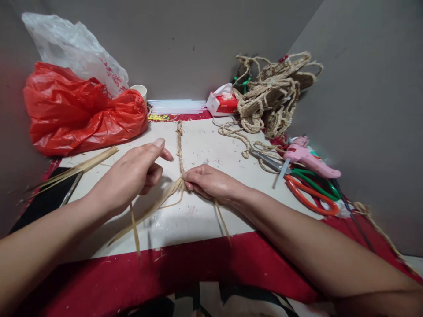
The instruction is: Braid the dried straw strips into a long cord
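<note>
A thin braid of straw (pixel 179 147) runs up the white board, a knotted clump at its far end. My right hand (pixel 211 181) pinches the braid's near end, where loose straw strands (pixel 165 196) fan out toward the lower left. One narrow strand (pixel 223 220) hangs beneath that hand. To the left of the braid, my left hand (pixel 139 169) is raised off the board, its lower fingers curled and its thumb and forefinger apart. A flat straw strand (pixel 134 231) drops from under its palm; the grip on it is partly hidden.
A red plastic bag (pixel 82 112), paper cup (pixel 139 90), glue sticks (pixel 178 106) and tissue pack (pixel 224 100) line the back. Coiled rope (pixel 269 97), a pink glue gun (pixel 310 159) and scissors (pixel 310 196) lie right. Spare straw (pixel 89 163) crosses a dark flat device (pixel 49 193) left.
</note>
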Demonstrator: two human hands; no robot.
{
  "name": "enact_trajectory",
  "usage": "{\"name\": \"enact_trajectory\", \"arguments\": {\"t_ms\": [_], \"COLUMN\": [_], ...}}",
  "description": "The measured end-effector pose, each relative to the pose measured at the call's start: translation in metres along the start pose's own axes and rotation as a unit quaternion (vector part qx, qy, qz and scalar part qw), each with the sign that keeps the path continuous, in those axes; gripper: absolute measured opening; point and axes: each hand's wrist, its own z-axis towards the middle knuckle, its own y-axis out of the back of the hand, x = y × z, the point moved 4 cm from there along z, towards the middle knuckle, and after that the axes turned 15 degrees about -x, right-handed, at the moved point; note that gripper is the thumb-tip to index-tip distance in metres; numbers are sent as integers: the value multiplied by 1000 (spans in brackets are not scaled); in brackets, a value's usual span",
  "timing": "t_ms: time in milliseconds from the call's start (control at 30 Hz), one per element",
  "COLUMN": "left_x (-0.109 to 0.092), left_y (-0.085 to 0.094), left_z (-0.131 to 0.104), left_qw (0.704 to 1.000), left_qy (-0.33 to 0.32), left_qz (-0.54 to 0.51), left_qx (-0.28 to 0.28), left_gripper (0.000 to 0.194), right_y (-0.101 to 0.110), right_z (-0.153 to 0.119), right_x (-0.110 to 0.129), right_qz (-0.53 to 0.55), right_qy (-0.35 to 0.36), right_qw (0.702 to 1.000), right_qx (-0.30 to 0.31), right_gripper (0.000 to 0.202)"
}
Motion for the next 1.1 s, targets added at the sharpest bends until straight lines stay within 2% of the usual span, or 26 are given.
{"name": "enact_trajectory", "arguments": {"t_ms": [100, 167, 233, 300, 400, 467, 533, 700, 900, 1100], "left_x": [7, 18, 30, 40, 45, 47, 51, 66, 64, 59], "left_y": [-2, -5, -10, -17, -25, -26, -27, -33, -32, -37], "left_z": [0, 0, -1, -3, -6, -5, -2, 6, 11, 17], "left_qw": [995, 990, 989, 992, 996, 997, 997, 994, 998, 1000], "left_qy": [60, 77, 79, 74, 44, 31, 37, 65, -9, -6], "left_qz": [-77, -108, -112, -97, -72, -66, -67, -87, 12, -3], "left_qx": [-22, -44, -53, -38, -8, -13, -22, -15, -64, -4], "left_gripper": [28, 22, 17, 15, 15, 19, 23, 17, 13, 10], "right_y": [-1, -1, -1, -1, -1, -1, -1, -2, -2, -5], "right_z": [0, 0, 1, 1, 2, 2, 2, 2, 1, 0], "right_x": [1, 1, 0, -1, -2, -3, -3, -3, -3, -2], "right_qz": [1, 4, 9, 15, 25, 31, 38, 51, 72, 110], "right_qy": [6, 6, 4, 5, 3, -2, -5, -22, -45, -56], "right_qw": [1000, 1000, 1000, 1000, 1000, 999, 999, 998, 996, 992], "right_qx": [-4, -5, -4, -1, 2, 3, 7, 11, 20, 30], "right_gripper": [31, 31, 31, 31, 30, 30, 29, 29, 30, 24]}}
